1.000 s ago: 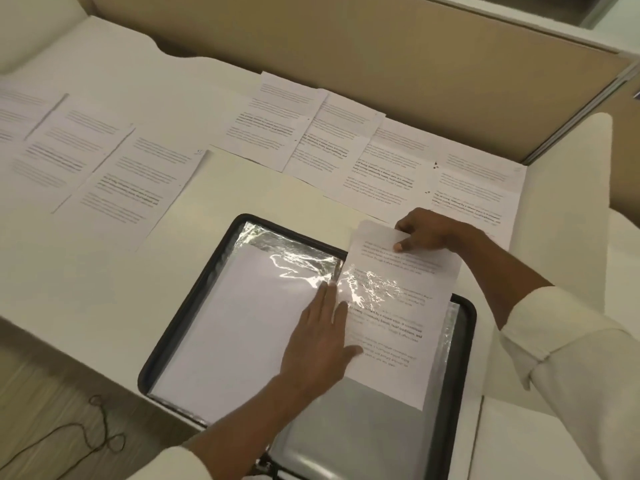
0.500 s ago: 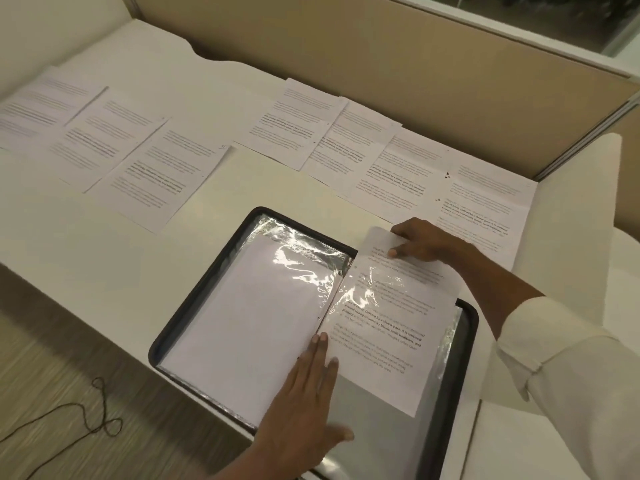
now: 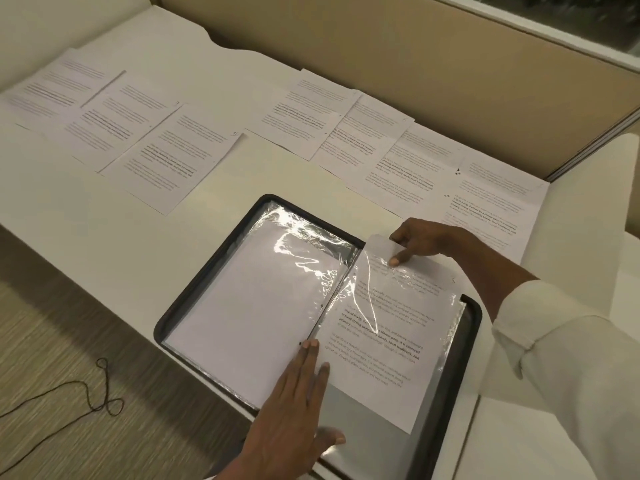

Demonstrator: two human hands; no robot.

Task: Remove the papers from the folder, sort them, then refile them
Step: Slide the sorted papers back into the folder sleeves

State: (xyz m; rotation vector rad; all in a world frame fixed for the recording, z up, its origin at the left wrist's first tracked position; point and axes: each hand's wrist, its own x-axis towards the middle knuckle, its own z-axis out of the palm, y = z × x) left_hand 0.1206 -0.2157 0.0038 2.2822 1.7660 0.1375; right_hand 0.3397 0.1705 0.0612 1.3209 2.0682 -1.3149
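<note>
In the open folder (image 3: 210,265) at lower centre, the right hand (image 3: 426,240) pinches the top edge of a printed sheet (image 3: 384,341) lying partly in the right-hand sleeve, while the flat, open left hand (image 3: 294,403) has slid down the spine, so filing seems underway.

The folder (image 3: 207,268) at lower middle has a matt black rim. Its clear plastic pockets (image 3: 298,244) are glossy and crinkled, catching bright glare. The sheet (image 3: 377,358) on its right half and the papers (image 3: 173,157) across the top are matt white paper. The desk (image 3: 69,216) looks smooth and matt. The floor (image 3: 52,341) at lower left is rough woven carpet. The sleeve (image 3: 561,375) at right is cream cloth.
</note>
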